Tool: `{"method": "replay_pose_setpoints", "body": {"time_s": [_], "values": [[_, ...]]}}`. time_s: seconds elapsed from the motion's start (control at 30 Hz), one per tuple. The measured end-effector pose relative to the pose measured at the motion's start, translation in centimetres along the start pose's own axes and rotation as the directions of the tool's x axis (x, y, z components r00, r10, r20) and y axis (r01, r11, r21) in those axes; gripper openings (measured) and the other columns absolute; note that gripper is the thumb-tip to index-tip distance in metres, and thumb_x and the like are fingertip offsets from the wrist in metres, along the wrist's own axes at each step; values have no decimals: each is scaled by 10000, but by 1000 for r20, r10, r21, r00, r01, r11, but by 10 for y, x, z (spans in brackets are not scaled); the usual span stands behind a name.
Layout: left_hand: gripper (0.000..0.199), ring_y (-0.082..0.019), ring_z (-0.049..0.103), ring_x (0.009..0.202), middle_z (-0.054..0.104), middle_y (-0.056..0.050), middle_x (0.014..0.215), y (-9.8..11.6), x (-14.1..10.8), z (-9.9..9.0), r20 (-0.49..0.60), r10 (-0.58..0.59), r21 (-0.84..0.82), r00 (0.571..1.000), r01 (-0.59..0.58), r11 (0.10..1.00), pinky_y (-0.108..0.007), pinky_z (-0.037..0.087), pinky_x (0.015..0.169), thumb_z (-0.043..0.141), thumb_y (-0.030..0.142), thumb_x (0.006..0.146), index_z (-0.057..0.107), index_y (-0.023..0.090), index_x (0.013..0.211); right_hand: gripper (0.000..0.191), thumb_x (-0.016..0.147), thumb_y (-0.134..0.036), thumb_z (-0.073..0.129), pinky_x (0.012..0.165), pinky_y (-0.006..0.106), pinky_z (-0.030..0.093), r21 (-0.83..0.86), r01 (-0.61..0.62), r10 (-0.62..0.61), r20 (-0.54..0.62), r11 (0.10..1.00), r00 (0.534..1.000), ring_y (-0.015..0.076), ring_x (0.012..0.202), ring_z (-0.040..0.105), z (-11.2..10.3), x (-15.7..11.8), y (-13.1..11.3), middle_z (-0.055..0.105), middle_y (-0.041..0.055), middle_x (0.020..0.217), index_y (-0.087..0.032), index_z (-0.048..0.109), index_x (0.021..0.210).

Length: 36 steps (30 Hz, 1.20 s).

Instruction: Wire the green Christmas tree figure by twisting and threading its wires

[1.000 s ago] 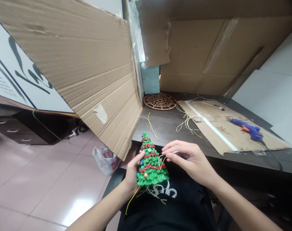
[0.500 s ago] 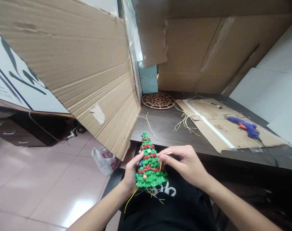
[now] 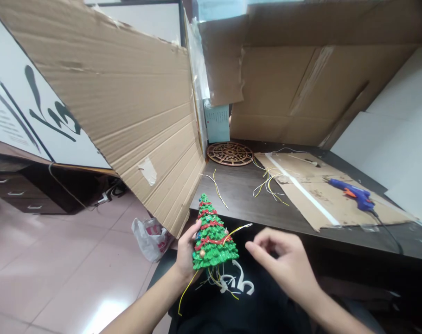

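Note:
A small green Christmas tree figurine (image 3: 214, 236) with red ribbons and bows tilts over my lap. My left hand (image 3: 187, 248) grips it by its left side, thumb on the front. A yellow wire with a pale end (image 3: 239, 228) sticks out from the tree's right side. Just right of that wire's free end, my right hand (image 3: 284, 260) hovers with loosely bent fingers, slightly apart and holding nothing visible. Several thin white and yellow wires (image 3: 216, 280) hang below the tree's base, against my dark clothing.
On the dark desk (image 3: 239, 195) lie loose wires (image 3: 268, 183), a round openwork trivet (image 3: 231, 154) and a cardboard sheet (image 3: 301, 195) bearing a blue glue gun (image 3: 357, 195). Cardboard panels (image 3: 155, 102) stand at left and back. A plastic bag (image 3: 151, 239) sits on the floor.
My right hand has let go of the yellow wire and moved right and down, away from the tree. The tree, still in my left hand, has shifted slightly left. The camera view has tilted up.

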<state>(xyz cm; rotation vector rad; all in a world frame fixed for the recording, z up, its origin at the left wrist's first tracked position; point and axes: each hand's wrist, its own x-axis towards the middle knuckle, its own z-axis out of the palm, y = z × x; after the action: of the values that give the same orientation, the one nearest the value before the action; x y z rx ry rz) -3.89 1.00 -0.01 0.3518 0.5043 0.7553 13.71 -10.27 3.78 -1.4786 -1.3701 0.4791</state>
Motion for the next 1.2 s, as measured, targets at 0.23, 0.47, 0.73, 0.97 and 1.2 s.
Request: {"method": "replay_pose_setpoints", "body": {"time_s": [0.23, 0.47, 0.73, 0.97, 1.2], "values": [[294, -262, 685, 641, 687, -105, 786, -4, -6, 1, 26, 24, 62, 999, -25, 998, -362, 611, 746, 631, 332, 956, 715, 77, 1075, 329, 849, -453, 699, 511, 216, 346, 88, -186, 158, 259, 979, 953, 95, 507, 436, 55, -40, 11, 534, 5, 551, -128, 753, 847], [297, -150, 517, 417, 605, -51, 642, -3, -2, -7, 77, 53, 54, 996, -57, 997, -283, 573, 595, 655, 355, 956, 725, 66, 951, 478, 909, -549, 569, 546, 219, 336, 146, -287, 218, 363, 947, 906, 107, 564, 462, 60, -39, 5, 552, 34, 596, -123, 599, 695], [307, -242, 663, 601, 665, -93, 734, 1, -2, -1, 72, 45, -6, 996, -45, 999, -367, 614, 745, 599, 351, 969, 715, 74, 1035, 479, 997, -432, 485, 591, 226, 331, -123, -150, 192, 502, 981, 843, 101, 586, 473, 46, -40, 18, 551, 17, 572, -128, 634, 658], [308, -212, 625, 546, 634, -71, 681, 5, -3, -2, 78, 50, -36, 996, -47, 998, -342, 604, 706, 609, 364, 952, 716, 75, 958, 365, 960, -356, 557, 533, 232, 265, -183, -51, 154, 609, 982, 778, 76, 536, 412, 44, -36, 25, 500, -22, 557, -138, 704, 707], [312, -152, 532, 440, 544, -18, 557, 6, -2, -1, 80, 60, -54, 995, -56, 997, -293, 592, 655, 622, 362, 963, 686, 102, 803, 347, 780, -473, 792, 516, 205, 294, -154, -142, 209, 681, 978, 702, 70, 510, 424, 25, -26, 35, 529, -33, 555, -156, 792, 918]]}}
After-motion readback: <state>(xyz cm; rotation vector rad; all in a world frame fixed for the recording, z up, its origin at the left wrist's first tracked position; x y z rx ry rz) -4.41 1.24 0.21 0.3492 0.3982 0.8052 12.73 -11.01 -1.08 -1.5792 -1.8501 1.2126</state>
